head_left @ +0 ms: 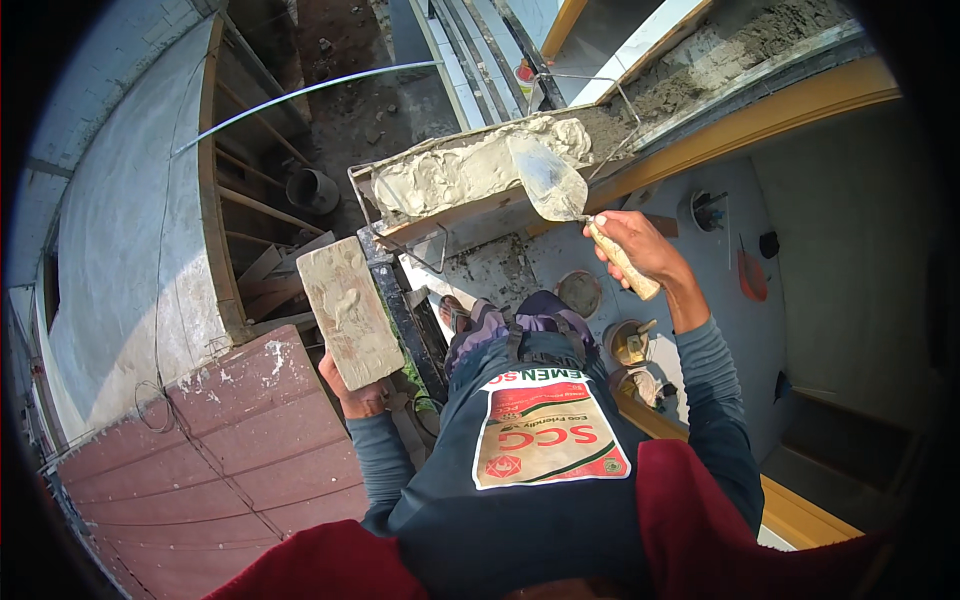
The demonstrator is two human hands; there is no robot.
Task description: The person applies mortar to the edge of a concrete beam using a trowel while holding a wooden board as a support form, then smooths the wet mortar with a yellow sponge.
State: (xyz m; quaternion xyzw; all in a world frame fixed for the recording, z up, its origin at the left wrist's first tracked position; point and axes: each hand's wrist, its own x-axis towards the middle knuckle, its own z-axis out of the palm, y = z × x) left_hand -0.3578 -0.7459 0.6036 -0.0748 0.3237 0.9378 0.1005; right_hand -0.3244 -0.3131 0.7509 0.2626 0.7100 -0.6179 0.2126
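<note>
My right hand point(640, 245) grips a trowel point(556, 185) by its wooden handle. The trowel's blade lies over the right part of a thick bed of pale wet mortar point(450, 172) spread along the top of a narrow wall. In my left hand point(352, 392) is a pale rectangular block point(348, 312), held at its lower end, with a smear of mortar on its upper face. The block is to the left of the wall's near end, apart from the mortar bed. Bent metal wire point(440, 250) sticks out around the wall's ends.
Reddish roof sheets point(220, 440) lie at lower left beside a grey plastered slab point(130, 220). A thin pale pipe point(310, 90) crosses at upper left. Far below stand a grey bucket point(313, 190), a yellowish bucket point(627, 343) and a red scoop-like thing point(751, 275). An orange-yellow beam point(800, 105) runs right.
</note>
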